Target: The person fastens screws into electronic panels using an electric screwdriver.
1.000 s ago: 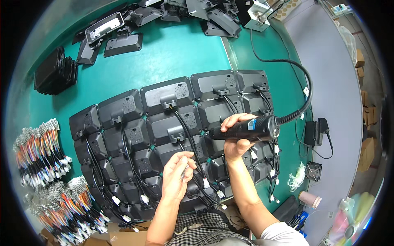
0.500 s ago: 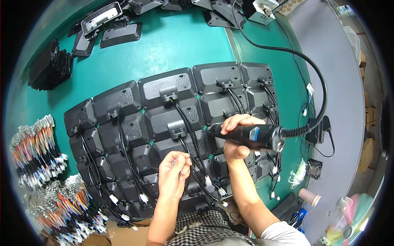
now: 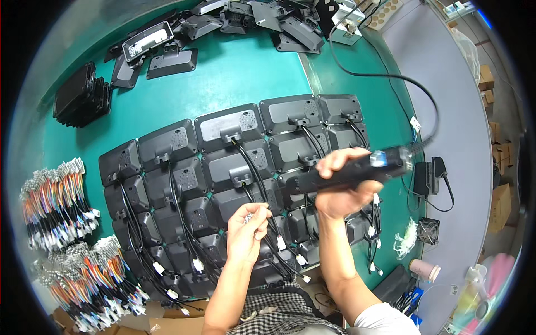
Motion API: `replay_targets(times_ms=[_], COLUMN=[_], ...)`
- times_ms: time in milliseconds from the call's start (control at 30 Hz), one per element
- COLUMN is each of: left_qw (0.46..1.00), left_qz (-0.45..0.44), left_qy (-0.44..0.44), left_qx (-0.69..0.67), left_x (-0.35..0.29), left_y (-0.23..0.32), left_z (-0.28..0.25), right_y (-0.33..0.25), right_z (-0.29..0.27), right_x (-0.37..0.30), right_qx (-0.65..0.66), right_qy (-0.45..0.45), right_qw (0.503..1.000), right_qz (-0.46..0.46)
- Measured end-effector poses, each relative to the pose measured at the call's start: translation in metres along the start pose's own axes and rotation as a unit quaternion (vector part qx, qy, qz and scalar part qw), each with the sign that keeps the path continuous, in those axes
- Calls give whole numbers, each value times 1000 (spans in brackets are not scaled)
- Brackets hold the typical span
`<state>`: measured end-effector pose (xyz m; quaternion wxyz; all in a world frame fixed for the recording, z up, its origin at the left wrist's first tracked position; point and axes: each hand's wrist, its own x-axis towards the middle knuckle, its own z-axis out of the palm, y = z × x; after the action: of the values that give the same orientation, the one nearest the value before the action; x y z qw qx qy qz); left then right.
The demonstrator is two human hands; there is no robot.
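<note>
Right hand (image 3: 340,202): wrapped round a black cylindrical tool (image 3: 363,172), slightly blurred, held above the right half of the housings, narrow end leftward. Left hand (image 3: 245,234): fingers curled narrow over small silvery metal pieces (image 3: 249,218), above the near-middle rows.

Edges: black housings (image 3: 237,156) sit close in rows, thin green gaps between. A broad green band of bench (image 3: 223,72) separates the far row from loose housings (image 3: 195,26) heaped at the back. Tool cord (image 3: 385,75) arcs over the right side.

Materials: housings matte, tapered, with raised necks; black cables (image 3: 252,167) end in white connectors (image 3: 281,243). Multicoloured wire bundles (image 3: 58,204) at left.

Surface/room: bench smooth; grey surface (image 3: 452,117) at right, cardboard boxes (image 3: 494,215) beyond.
</note>
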<state>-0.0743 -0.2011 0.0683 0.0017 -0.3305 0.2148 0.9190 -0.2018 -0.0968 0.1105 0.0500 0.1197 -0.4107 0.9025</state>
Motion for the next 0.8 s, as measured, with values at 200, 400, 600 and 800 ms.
replay_targets(times_ms=[200, 400, 600, 800], left_qw=[1000, 997, 997, 997], left_qz=[-15, -41, -41, -49], left_qy=[-16, -58, -51, -57], left_qx=[7, 20, 34, 33], left_x=[-6, -5, -3, -1], left_y=[-3, -5, -9, -14], left_z=[13, 12, 13, 13], right_y=[-38, -43, -46, -48], right_z=[13, 8, 3, -1], right_x=[-12, -17, -16, -17], right_qx=[75, 86, 85, 89], right_qy=[5, 12, -8, -2], right_qw=[997, 996, 996, 996], right_qz=[6, 6, -5, -7])
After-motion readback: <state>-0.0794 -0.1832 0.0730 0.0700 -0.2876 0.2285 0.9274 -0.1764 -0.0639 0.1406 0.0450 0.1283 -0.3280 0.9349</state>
